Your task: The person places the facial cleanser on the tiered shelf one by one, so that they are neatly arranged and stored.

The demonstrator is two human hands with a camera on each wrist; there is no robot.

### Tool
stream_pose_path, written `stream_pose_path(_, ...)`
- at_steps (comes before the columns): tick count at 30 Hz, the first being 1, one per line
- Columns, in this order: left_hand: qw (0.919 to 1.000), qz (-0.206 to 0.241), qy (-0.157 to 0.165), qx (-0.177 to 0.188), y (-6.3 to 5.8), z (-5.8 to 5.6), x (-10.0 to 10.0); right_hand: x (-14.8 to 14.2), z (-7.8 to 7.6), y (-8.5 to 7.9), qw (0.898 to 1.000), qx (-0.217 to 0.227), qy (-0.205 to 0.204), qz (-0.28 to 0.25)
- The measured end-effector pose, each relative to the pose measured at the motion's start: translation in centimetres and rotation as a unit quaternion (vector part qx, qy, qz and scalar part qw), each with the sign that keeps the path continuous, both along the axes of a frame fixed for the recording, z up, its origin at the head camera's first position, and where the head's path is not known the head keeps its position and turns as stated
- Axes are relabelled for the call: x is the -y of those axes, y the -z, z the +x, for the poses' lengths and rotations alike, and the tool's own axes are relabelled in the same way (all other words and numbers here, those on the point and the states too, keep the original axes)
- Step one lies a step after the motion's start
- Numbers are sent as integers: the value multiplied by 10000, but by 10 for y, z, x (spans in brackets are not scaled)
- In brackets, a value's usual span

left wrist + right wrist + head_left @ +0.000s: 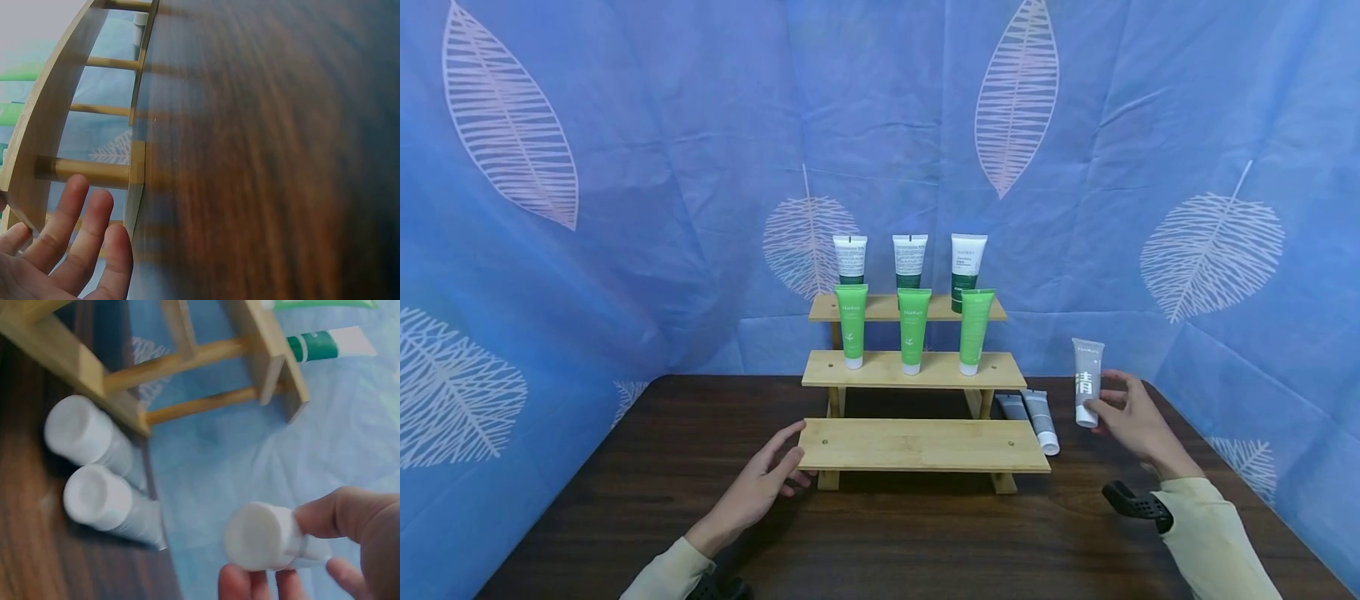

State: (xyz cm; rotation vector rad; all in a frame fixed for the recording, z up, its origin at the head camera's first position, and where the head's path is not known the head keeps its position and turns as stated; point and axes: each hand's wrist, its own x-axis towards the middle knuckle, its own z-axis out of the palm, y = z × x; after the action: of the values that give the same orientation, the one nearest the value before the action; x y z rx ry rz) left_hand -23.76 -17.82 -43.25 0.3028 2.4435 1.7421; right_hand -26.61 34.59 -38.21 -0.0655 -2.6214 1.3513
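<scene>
My right hand [1137,423] pinches a grey squeeze tube [1087,375] with white lettering, between thumb and fingers near its white cap. The tube hangs cap down above the table, right of the rack; in the right wrist view the white cap [253,537] faces the camera. Touching the left end of the wooden three-step rack's lowest shelf [925,444] is my left hand [756,483], its fingers loosely spread. In the left wrist view several fingers [94,225] extend beneath that shelf. Two more grey tubes [1041,423] lie on the table by the rack's right side, one partly hidden.
Three green tubes [913,329] stand on the middle shelf [940,379]. On the top shelf [936,310] stand three white-and-green tubes [967,262], partly behind the green ones. A blue leaf-patterned cloth [887,108] hangs behind the dark wooden table [685,433].
</scene>
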Motion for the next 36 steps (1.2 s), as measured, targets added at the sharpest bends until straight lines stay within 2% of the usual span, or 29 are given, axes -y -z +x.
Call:
stream_pose_path(5, 10000, 17, 3, -10, 0, 0, 0, 6, 5, -16, 9988, -454, -147, 97)
stream_pose_path(11, 10000, 2, -46, 27, 1, 0, 0, 20, 12, -35, 9965, -752, -192, 323)
stream_pose_path(20, 9999, 7, -108, 55, 1, -1, -1, 39, 32, -61, 9860, -1588, -235, 443)
stream_pose_path(28, 10000, -59, -41, -3, -1, 1, 0, 66, 45, -72, 9783, -2007, -464, 213)
stream_pose_path(36, 10000, -38, 53, -1, -2, 2, 0, 99, 49, -80, 9731, -2147, -836, -65)
